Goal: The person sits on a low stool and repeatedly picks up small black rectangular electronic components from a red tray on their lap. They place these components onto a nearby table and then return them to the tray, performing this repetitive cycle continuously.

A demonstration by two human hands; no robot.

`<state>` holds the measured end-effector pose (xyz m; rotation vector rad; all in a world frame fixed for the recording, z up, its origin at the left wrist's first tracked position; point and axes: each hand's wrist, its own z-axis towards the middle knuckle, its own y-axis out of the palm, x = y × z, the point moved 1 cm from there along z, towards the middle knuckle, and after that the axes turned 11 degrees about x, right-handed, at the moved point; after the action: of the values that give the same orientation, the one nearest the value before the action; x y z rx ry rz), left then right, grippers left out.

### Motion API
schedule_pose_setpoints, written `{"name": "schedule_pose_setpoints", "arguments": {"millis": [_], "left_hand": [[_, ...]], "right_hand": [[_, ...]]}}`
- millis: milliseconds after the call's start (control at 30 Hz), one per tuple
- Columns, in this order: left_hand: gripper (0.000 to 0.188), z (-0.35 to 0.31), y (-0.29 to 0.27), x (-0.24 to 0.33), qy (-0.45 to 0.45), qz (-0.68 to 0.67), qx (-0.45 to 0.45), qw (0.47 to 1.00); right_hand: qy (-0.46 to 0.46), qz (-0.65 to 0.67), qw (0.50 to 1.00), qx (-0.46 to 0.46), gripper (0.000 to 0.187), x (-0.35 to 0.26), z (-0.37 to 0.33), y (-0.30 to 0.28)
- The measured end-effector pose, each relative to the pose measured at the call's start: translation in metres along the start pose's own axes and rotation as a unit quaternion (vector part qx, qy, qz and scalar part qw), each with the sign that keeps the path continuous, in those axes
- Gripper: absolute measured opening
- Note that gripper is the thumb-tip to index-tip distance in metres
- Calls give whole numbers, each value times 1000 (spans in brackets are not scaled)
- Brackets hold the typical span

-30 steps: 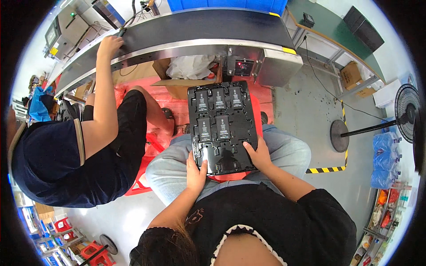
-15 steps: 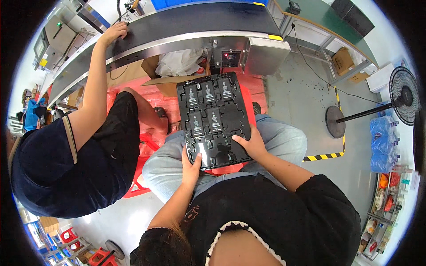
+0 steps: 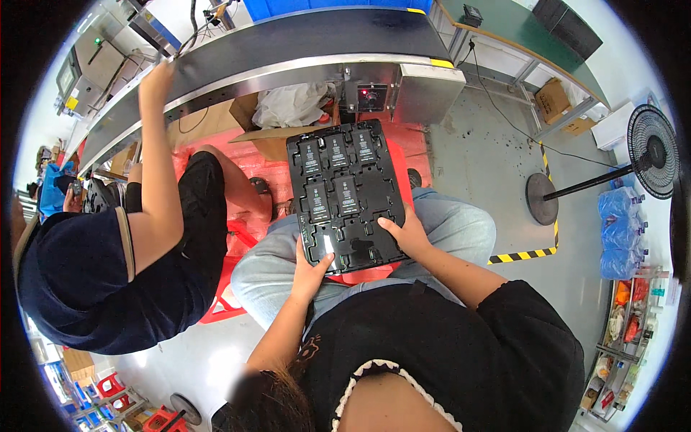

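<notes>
A black plastic tray [image 3: 385,191] with moulded slots rests on my lap, tilted slightly. Several flat black batteries [image 3: 346,195] with pale print lie in its upper and middle slots; the lowest row holds none. My left hand [image 3: 309,276] grips the tray's near left corner, thumb on top and the other fingers mostly hidden beneath. At the right edge, my right hand [image 3: 409,236] holds the same tray, its thumb lying over the rim.
Ahead runs a dark conveyor belt [image 3: 309,37] with a metal control box [image 3: 428,95] at its right end. Below it sits a cardboard box [image 3: 268,142] with white plastic bags. A co-worker [image 3: 93,266] sits at my left. A standing fan [image 3: 651,153] is at right.
The co-worker's raised hand has drawn back leftward from the belt, and their other hand now shows at far left. My hands and the tray stay nearly still.
</notes>
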<state>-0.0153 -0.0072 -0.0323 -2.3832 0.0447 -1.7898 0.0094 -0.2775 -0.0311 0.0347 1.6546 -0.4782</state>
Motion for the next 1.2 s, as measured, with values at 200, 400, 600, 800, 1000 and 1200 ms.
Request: {"name": "schedule_pose_setpoints", "arguments": {"millis": [200, 400, 600, 800, 1000, 1200], "left_hand": [[84, -1, 1, 3, -6, -45, -8, 999], [79, -4, 0, 14, -5, -40, -14, 999], [82, -12, -9, -1, -14, -10, -41, 999], [84, -20, -8, 7, -13, 37, -24, 999], [59, 19, -19, 5, 107, 164, 61, 979], [56, 97, 17, 44, 170, 169, 111, 965]], "right_hand": [[14, 21, 1000, -12, 58, 3, 1, 2], [31, -50, 998, 10, 63, -8, -7, 0], [27, -31, 999, 30, 65, 11, -32, -2], [42, -62, 997, 20, 64, -7, -35, -9], [44, 12, 998, 34, 61, 8, -10, -6], [25, -100, 991, 88, 58, -15, 56, 18]]}}
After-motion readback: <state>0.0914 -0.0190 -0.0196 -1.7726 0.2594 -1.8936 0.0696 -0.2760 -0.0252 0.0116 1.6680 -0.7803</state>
